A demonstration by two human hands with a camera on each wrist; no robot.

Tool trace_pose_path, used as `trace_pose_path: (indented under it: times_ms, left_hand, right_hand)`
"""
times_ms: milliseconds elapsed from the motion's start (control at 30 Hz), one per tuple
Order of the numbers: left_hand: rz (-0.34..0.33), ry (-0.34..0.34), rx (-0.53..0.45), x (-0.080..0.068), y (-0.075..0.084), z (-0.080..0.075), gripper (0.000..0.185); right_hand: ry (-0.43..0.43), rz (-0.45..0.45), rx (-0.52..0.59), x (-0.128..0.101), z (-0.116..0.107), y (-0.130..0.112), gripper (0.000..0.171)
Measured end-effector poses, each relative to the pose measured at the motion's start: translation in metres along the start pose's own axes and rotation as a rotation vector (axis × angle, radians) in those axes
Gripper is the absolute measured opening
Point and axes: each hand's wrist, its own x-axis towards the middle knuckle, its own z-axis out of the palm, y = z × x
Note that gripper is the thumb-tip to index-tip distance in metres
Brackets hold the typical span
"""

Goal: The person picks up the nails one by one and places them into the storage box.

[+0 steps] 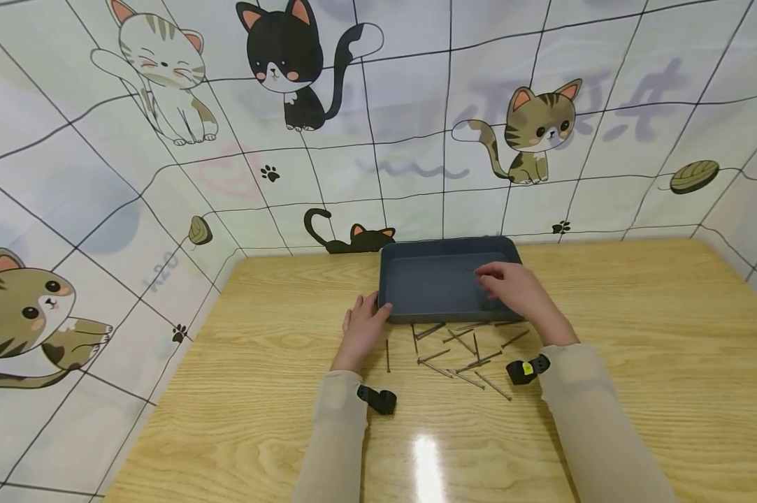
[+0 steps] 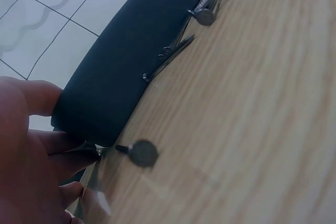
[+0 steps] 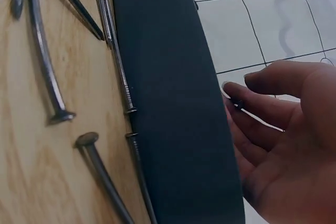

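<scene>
A shallow dark blue-grey tray point(image 1: 447, 318) stands at the back of the wooden table. My left hand point(image 1: 364, 328) grips its near left corner, the thumb point(image 2: 42, 97) against the wall and the other fingers along the side. Above the tray's right part, my right hand point(image 1: 513, 286) pinches a thin nail point(image 1: 470, 270) by the fingertips; the fingers partly hide it in the right wrist view. Several loose nails point(image 1: 469, 381) lie scattered before the tray, some against its front wall. One nail point(image 2: 142, 153) lies apart, close to my left hand.
The wooden table point(image 1: 277, 405) runs back to a wall covering point(image 1: 416, 168) with cat drawings and a black grid. More of this covering stands along the left and right sides. A wrist camera point(image 1: 378, 400) sits on each sleeve.
</scene>
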Motion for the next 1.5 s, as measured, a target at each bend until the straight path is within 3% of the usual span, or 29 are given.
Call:
trace_pose_path:
  times_ms: [267,533,1033,1300,1500]
  left_hand:
    - [-0.003,0.003,0.009,0.001,-0.001,0.002,0.053]
    - [-0.001,0.001,0.009,0.001,-0.004,0.002,0.052]
    - [-0.006,0.006,0.006,-0.001,-0.004,0.002,0.052]
    - [-0.007,0.002,0.011,0.000,-0.002,0.002,0.052]
    - [-0.004,0.007,0.018,0.001,-0.003,0.003,0.052]
  right_hand:
    - [-0.013,0.026,-0.052,0.001,0.006,0.006,0.041]
    - [-0.026,0.013,-0.171,0.001,0.013,0.009,0.041]
    - [-0.091,0.004,-0.259,0.002,0.018,0.011,0.041]
    - [-0.091,-0.006,-0.387,0.003,0.020,0.010,0.038]
    - [-0.089,0.026,-0.398,0.002,0.022,0.006,0.040]
